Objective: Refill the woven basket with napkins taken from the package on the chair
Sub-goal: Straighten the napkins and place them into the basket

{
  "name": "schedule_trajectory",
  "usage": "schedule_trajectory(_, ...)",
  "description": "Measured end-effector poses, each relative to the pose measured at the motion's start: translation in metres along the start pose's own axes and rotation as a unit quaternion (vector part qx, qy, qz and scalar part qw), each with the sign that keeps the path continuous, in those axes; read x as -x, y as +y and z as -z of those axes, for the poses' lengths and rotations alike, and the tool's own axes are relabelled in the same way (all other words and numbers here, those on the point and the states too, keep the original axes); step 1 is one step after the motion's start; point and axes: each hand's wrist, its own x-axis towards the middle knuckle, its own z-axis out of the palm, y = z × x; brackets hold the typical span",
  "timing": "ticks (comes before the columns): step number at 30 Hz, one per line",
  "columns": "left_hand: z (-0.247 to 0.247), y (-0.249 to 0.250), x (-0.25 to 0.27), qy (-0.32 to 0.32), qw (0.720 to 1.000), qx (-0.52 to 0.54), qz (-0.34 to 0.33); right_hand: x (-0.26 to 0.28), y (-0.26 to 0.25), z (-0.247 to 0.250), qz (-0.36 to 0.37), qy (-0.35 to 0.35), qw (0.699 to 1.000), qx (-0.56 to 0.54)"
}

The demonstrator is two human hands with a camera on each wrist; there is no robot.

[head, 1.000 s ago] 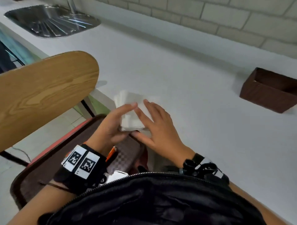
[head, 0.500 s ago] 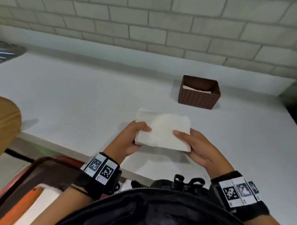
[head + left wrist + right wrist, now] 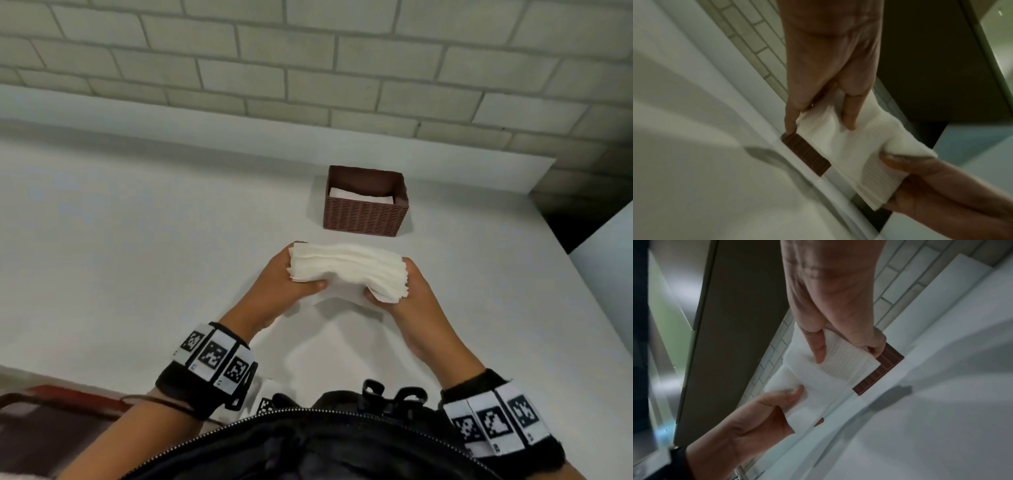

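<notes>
A thick stack of white napkins (image 3: 347, 270) hangs above the white counter, held at both ends. My left hand (image 3: 291, 284) pinches its left end, thumb under and fingers behind. My right hand (image 3: 400, 291) pinches the right end the same way. The wrist views show the napkin stack (image 3: 855, 146) (image 3: 818, 378) between thumbs and fingers of my left hand (image 3: 818, 113) and right hand (image 3: 838, 347). The brown woven basket (image 3: 363, 219) stands just beyond the stack, near the wall, with a few white napkins low inside it. The package is not in view.
A brick wall (image 3: 308, 68) rises behind the basket. The counter (image 3: 137, 257) ends at a corner on the right, beside a dark gap (image 3: 582, 212). A piece of the chair seat (image 3: 51, 411) shows at the bottom left, a black bag (image 3: 291, 445) below my wrists.
Both hands have carried the napkin stack from the chair over the counter and toward the basket. The stack has tipped so its edge faces me, and the basket is now straight ahead.
</notes>
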Motion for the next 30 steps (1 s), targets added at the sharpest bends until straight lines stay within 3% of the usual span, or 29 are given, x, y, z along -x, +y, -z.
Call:
schedule_trajectory(4,-0.016,0.001,-0.015,0.007,0.996,-0.091,-0.023,-0.017,0.011,0.013,-0.036,-0.004,0.999,-0.015)
schedule_trajectory(9,-0.019,-0.007,-0.023,-0.055,0.987,-0.146,0.048,-0.028,0.031,0.025,-0.107,-0.053,0.993,0.014)
schedule_trajectory(16,-0.021,-0.001,-0.028,0.023,0.985,-0.173,-0.005,-0.035,0.019,0.027,-0.026,-0.024,0.989,0.143)
schedule_trajectory(18,-0.015,0.018,-0.028,0.035,0.985,-0.167,-0.014,-0.036,0.000,0.030,-0.015,-0.018,0.995,0.096)
schedule_trajectory(20,-0.007,0.038,-0.031,0.032,0.996,-0.089,0.004,-0.036,-0.021,0.031,-0.008,-0.027,1.000,-0.002)
schedule_trajectory(22,0.000,0.050,-0.040,-0.003,0.995,0.095,0.041,-0.039,-0.039,0.025,0.017,-0.027,0.997,-0.075)
schedule_trajectory(24,0.000,0.052,-0.046,-0.050,0.947,0.309,0.073,-0.043,-0.049,0.014,0.057,0.003,0.993,-0.105)
schedule_trajectory(26,-0.008,0.045,-0.052,-0.061,0.890,0.446,0.079,-0.046,-0.050,0.000,0.106,0.045,0.989,-0.090)
schedule_trajectory(28,-0.020,0.041,-0.058,-0.072,0.864,0.494,0.063,-0.049,-0.046,-0.013,0.146,0.078,0.984,-0.063)
schedule_trajectory(30,-0.032,0.041,-0.064,-0.075,0.858,0.508,0.037,-0.050,-0.037,-0.026,0.173,0.097,0.980,-0.029)
